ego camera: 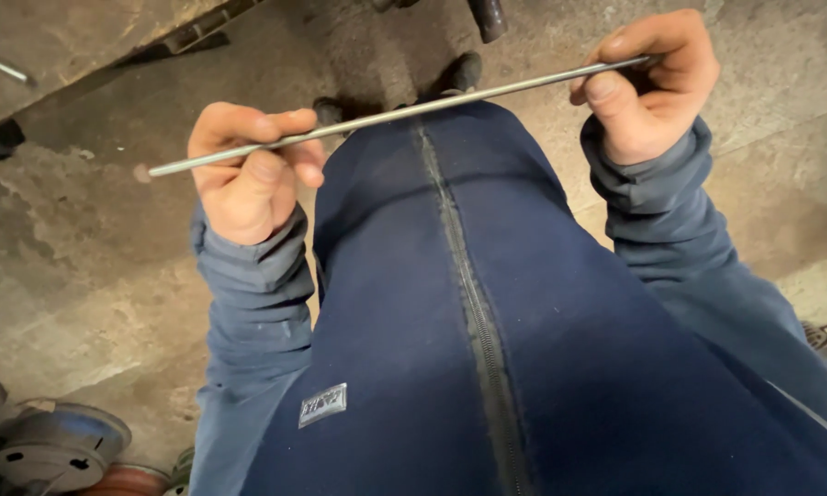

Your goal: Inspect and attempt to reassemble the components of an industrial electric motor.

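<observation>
A thin, straight metal rod (432, 103) runs across the view in front of my chest, its right end higher than its left. My left hand (248, 174) grips it near the left end, fingers curled over it and thumb beneath. My right hand (647, 87) pinches the right end between thumb and bent fingers. Both arms wear blue sleeves, and my dark blue zipped jacket (487, 331) fills the lower middle. My shoe tips (459, 72) show on the floor beyond the rod.
A stained concrete floor (92, 276) lies below. Round metal discs and a rusty drum (60, 445) are stacked at the bottom left. A workbench edge with another thin rod (0, 66) sits at the top left. A dark metal post (489, 16) stands at the top.
</observation>
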